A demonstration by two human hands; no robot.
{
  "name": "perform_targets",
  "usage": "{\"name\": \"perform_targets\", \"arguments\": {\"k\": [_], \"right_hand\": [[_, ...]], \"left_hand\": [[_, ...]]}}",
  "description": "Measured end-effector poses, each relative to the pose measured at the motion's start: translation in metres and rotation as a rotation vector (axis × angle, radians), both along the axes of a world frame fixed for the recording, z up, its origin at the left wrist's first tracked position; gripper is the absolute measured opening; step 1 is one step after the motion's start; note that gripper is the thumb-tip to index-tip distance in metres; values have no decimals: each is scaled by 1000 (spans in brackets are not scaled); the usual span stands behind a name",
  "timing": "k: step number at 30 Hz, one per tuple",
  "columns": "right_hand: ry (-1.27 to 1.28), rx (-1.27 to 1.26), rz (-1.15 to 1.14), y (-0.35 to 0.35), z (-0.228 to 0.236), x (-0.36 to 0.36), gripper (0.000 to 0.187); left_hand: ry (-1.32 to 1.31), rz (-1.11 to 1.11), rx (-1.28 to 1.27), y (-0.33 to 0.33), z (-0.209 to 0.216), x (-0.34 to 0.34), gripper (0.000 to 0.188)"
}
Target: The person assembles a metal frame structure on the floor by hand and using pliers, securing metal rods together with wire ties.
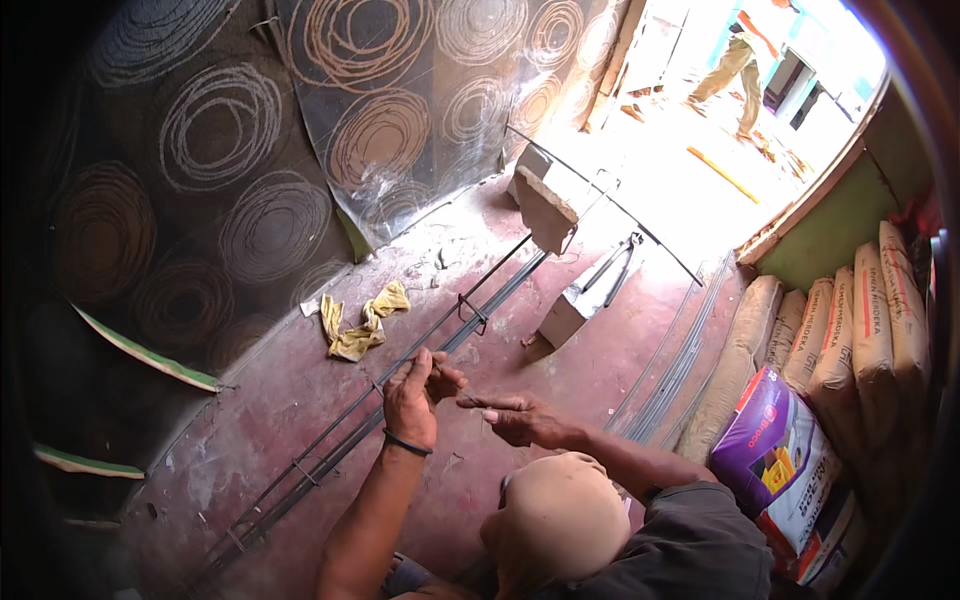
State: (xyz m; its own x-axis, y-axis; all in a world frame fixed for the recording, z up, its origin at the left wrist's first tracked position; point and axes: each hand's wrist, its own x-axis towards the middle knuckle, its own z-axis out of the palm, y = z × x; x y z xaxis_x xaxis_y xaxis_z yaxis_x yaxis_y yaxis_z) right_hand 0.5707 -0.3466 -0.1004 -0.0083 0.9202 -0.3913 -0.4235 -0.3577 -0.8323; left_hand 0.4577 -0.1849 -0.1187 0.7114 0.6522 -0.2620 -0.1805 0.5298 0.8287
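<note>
Neither of my own hands shows. Just below the middle, a person in a beige cap (pixel 562 515) and dark shirt (pixel 690 550) bends over a long bundle of steel rebar (pixel 500 298) with square stirrups (pixel 476 316) on it. That person's left hand (pixel 412 388), with a black band at the wrist, is raised over the bars with curled fingers. Their right hand (pixel 530 420) points toward it, index finger stretched out. Something thin and dark may lie between the two hands, too small to make out. A rough stone slab (pixel 545 210) stands at the bundle's far end.
Yellowish cloth gloves (pixel 365 320) lie left of the bars. Pliers (pixel 625 262) rest on a grey block (pixel 575 315). Loose rods (pixel 665 370) run along the right, beside cement bags (pixel 835 340) and a purple-and-white bag (pixel 775 455). Someone (pixel 740 70) walks outside the bright doorway.
</note>
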Motion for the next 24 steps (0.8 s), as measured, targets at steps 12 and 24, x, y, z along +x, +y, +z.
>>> {"name": "perform_targets", "arguments": {"k": [12, 24], "right_hand": [[-526, 61, -115, -36, -13, 15, 29], [-875, 1109, 381, 311, 171, -221, 31]], "left_hand": [[-170, 645, 326, 309, 101, -211, 33], [-179, 1365, 539, 111, 255, -331, 35]]}}
